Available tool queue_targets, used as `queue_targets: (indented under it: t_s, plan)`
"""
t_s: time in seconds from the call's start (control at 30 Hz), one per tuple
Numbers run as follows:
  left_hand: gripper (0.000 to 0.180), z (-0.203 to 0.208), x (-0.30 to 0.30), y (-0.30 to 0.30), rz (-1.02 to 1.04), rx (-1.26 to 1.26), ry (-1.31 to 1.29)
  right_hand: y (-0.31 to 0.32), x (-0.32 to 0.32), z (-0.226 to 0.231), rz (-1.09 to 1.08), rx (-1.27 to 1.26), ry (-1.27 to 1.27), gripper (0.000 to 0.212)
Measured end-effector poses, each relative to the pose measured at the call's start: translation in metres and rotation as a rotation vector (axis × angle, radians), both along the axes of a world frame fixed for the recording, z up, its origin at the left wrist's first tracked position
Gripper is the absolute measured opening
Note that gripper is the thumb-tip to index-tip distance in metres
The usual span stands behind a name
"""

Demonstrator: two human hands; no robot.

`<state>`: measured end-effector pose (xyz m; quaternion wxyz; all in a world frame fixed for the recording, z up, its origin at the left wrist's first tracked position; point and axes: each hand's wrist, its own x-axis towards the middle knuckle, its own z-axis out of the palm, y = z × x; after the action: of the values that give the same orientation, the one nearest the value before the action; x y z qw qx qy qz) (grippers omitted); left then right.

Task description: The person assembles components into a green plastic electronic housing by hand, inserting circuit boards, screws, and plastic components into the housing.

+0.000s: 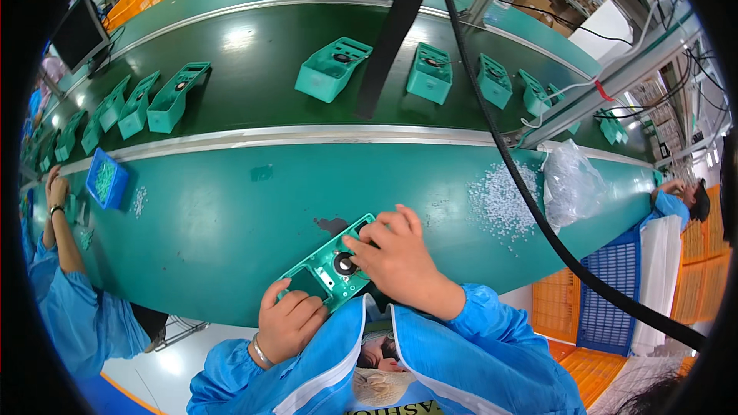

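Observation:
A green plastic housing lies tilted at the near edge of the bench, open side up. It has a round black part with a pale centre and a rectangular cutout. My left hand grips its lower left end, thumb on the rim. Over the upper right part is my right hand, its thumb and forefinger drawn together against the housing. Whatever sits between those fingertips is too small or hidden to make out. A dark patch marks the bench just beyond the housing.
Similar green housings line the dark green belt behind a metal rail. Small white pieces lie beside a clear plastic bag. A blue bin stands left, near a co-worker's arm. A black cable crosses the right side.

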<state>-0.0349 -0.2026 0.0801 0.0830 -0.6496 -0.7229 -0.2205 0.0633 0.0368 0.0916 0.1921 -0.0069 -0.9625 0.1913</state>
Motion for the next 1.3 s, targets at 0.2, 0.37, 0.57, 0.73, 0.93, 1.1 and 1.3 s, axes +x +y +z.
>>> queue_targets:
  t_s: [0.2, 0.37, 0.57, 0.73, 0.93, 1.1, 1.3]
  plan:
    - [0.013, 0.002, 0.003, -0.002, 0.006, 0.012, -0.017, 0.097, 0.038, -0.006, -0.355, 0.143, 0.098, 0.018]
    - [0.013, 0.002, 0.002, -0.003, 0.004, 0.011, -0.008, 0.119, 0.053, -0.014, -0.444, 0.172, 0.014, 0.011]
    - [0.013, 0.006, 0.002, -0.004, 0.01, 0.0, -0.008, 0.114, 0.046, -0.018, -0.439, 0.189, 0.067, 0.008]
    - [0.012, 0.009, 0.003, -0.003, 0.026, 0.001, -0.024, 0.112, 0.045, -0.017, -0.431, 0.207, 0.077, 0.005]
    - [0.011, 0.012, 0.003, -0.004, 0.043, 0.014, -0.009, 0.11, 0.041, -0.016, -0.423, 0.231, 0.045, 0.006]
    - [0.01, 0.014, -0.001, -0.004, 0.011, 0.031, -0.014, 0.112, 0.043, -0.012, -0.407, 0.241, 0.011, 0.002]
    - [0.017, 0.015, -0.012, -0.006, 0.083, 0.008, -0.021, 0.086, 0.028, 0.016, -0.241, -0.034, 0.017, 0.009]
